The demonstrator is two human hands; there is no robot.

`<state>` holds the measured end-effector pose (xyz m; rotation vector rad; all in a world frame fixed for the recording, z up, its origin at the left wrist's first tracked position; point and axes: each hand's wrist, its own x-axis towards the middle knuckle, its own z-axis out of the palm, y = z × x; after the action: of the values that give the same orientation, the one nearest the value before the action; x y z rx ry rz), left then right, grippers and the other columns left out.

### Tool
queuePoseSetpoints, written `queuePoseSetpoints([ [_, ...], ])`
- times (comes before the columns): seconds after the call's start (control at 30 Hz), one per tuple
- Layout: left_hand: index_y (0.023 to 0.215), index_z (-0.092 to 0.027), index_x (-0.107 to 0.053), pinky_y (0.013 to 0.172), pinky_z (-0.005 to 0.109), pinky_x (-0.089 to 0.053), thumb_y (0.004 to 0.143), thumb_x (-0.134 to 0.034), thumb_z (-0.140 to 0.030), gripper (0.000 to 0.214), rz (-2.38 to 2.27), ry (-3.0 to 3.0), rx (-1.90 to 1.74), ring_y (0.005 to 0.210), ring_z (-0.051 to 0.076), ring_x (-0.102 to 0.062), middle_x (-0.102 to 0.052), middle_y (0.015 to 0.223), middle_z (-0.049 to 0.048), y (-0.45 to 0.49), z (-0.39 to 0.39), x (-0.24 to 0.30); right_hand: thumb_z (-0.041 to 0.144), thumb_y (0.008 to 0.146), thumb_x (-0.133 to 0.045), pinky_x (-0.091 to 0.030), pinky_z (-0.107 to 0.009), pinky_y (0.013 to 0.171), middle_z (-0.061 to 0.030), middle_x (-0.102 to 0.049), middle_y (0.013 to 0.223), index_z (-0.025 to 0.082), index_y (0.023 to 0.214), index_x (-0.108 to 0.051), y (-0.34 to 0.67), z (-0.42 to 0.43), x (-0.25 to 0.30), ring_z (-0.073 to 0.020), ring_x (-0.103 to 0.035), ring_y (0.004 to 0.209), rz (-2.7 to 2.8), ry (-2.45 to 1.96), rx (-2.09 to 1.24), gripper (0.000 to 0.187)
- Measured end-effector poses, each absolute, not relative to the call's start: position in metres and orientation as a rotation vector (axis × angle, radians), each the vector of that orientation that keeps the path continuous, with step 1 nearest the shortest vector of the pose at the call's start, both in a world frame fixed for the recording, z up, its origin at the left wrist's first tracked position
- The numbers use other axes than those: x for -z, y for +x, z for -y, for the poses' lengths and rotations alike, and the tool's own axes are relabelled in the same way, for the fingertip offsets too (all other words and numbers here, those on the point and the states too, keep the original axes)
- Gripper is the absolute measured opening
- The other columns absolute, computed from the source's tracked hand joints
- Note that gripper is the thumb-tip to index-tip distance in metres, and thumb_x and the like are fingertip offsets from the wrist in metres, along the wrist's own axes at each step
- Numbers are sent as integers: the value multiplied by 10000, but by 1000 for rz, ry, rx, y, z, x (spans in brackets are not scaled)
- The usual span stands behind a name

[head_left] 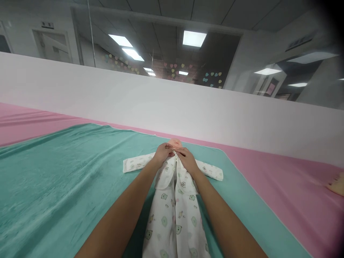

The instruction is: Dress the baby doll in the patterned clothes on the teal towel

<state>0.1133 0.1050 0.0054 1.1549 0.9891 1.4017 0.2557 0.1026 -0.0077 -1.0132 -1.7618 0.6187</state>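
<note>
White printed top [166,173]: your left hand [163,153] and right hand [188,159], fingers nearly closed, pinch its collar [175,154] beneath the doll's head [176,143]; keep tension even.

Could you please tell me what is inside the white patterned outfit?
A doll's head shows at the top of the outfit. Anything inside the sleeves and trouser legs is covered and cannot be seen.
</note>
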Motion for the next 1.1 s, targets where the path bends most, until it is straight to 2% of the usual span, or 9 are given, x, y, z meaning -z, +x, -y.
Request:
queuePoseSetpoints([
  [0.17, 725, -142, -519, 583, 208, -455, 727, -548, -121, 35, -1026, 1239, -1394, 523, 75, -518, -526, 555, -32, 115, -95, -10, 464, 790, -532, -347, -347, 970, -57, -506, 1152, 236, 1198, -533, 263, -81, 9, -195, -458, 1108, 1875, -1015, -641, 468],
  [0.27, 650, -141, -531, 537, 197, -421, 693, -585, -157, 71, -1040, 1324, -1288, 515, 79, -500, -531, 545, -20, 107, -82, -21, 499, 705, -616, -394, -334, 885, -62, -479, 1150, 213, 1145, -510, 267, -68, -2, -200, -477, 1037, 1956, -1093, -595, 536],
  [0.4, 555, -132, -568, 496, 205, -400, 608, -678, -202, 141, -1025, 1444, -1077, 500, 92, -482, -529, 519, -2, 89, -62, -40, 458, 684, -612, -395, -290, 680, -37, -521, 969, 201, 883, -540, 266, -53, -24, -183, -497, 827, 2127, -1294, -400, 333],
  [0.53, 670, -145, -649, 595, 238, -465, 608, -685, -267, 142, -1027, 1590, -899, 627, 137, -570, -626, 709, 50, 78, -51, -55, 275, 738, -513, -326, -287, 591, -67, -556, 879, 188, 786, -534, 258, -39, -36, -190, -496, 743, 2287, -1449, -130, 102],
  [0.6, 712, -153, -664, 620, 248, -476, 619, -670, -279, 157, -1047, 1632, -858, 652, 146, -582, -638, 750, 55, 78, -49, -57, 269, 768, -482, -309, -296, 573, -95, -574, 884, 182, 794, -549, 252, -35, -36, -205, -506, 735, 2303, -1514, -17, 113],
  [0.7, 648, -145, -656, 567, 225, -450, 608, -653, -239, 102, -1056, 1631, -868, 594, 127, -545, -620, 662, 41, 84, -50, -57, 337, 802, -485, -328, -318, 619, -139, -589, 921, 171, 817, -580, 245, -36, -30, -254, -518, 832, 2202, -1536, 118, 192],
  [0.8, 595, -143, -640, 501, 207, -404, 601, -640, -213, 70, -1052, 1630, -876, 534, 112, -498, -577, 567, 16, 89, -51, -54, 271, 770, -510, -333, -322, 668, -135, -592, 909, 176, 748, -583, 245, -45, -25, -253, -515, 866, 2066, -1457, -6, 122],
  [0.93, 652, -155, -663, 462, 204, -366, 598, -652, -221, 85, -1040, 1642, -879, 502, 109, -474, -560, 543, -1, 90, -51, -53, 206, 694, -508, -300, -285, 580, -41, -545, 646, 197, 531, -471, 254, -57, -26, -175, -484, 648, 1980, -1388, -295, 167],
  [1.1, 635, -178, -685, 400, 227, -271, 582, -691, -264, 101, -1051, 1778, -892, 398, 98, -380, -523, 455, -7, 91, -49, -53, 275, 696, -484, -268, -248, 468, 36, -418, 468, 200, 512, -448, 270, -63, -26, -114, -384, 467, 1932, -1303, -644, 202],
])
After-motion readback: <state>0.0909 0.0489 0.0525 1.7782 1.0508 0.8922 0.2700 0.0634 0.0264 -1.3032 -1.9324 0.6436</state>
